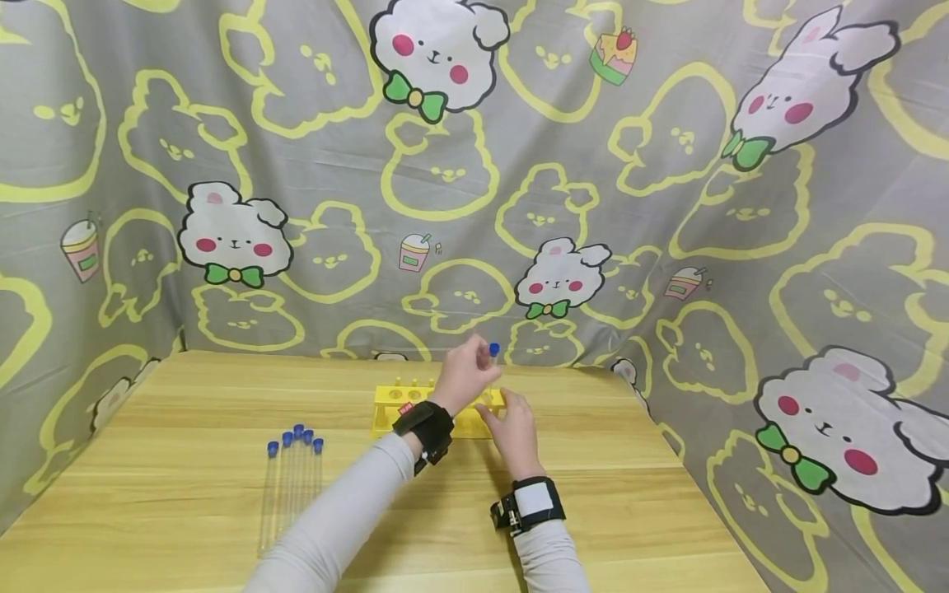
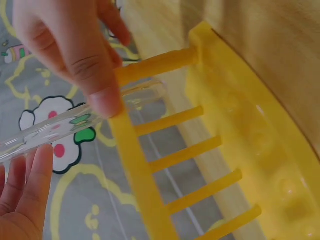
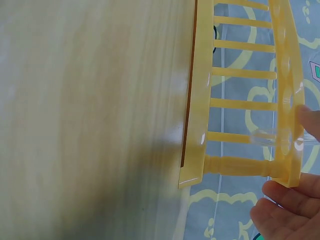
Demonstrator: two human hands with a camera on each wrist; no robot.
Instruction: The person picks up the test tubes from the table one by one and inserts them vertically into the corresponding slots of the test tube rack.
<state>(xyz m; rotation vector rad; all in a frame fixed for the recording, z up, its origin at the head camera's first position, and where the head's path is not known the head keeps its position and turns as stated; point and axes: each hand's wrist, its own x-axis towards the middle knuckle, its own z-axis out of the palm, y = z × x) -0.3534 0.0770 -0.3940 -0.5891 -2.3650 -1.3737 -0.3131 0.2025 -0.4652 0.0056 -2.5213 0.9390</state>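
On the table [image 1: 185, 527], five blue-capped tubes [image 1: 292, 482] lie loose. The right hand [image 1: 515, 432] rests relaxed fingers on the yellow rack [image 1: 385, 408], half hidden behind both hands. The left hand [image 1: 465, 375] pinches a clear tube [image 2: 75, 122], its tip entering the rack's end hole, its cap [image 1: 493, 349] barely showing

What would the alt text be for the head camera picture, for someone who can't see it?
A person's left hand holds a blue-capped test tube above a yellow rack on a wooden table, while the right hand touches the rack's end. Five more capped tubes lie to the left.
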